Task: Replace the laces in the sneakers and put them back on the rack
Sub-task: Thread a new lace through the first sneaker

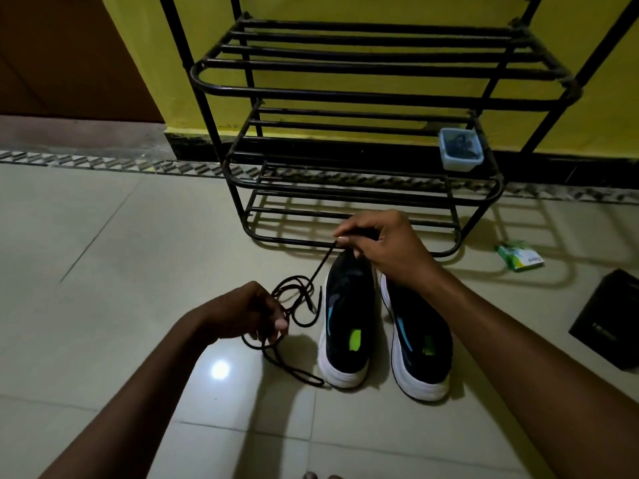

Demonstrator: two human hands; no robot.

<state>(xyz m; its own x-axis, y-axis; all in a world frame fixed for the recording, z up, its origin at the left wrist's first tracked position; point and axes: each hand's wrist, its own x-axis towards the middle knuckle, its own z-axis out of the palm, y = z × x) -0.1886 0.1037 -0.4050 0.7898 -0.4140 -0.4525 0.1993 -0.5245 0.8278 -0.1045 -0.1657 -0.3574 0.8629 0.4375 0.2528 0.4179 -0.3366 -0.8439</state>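
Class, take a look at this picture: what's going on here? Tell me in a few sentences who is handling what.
A person is working with a black lace. The right hand pinches one end above the toes of the sneakers, while the left hand holds the gathered loops lower down. The pair stands side by side on the tiled floor in front of the black rack, not yet on it.

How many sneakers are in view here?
2. The left sneaker stands on the floor beside the loose black lace; the right sneaker stands next to it, toe hidden behind the right hand.
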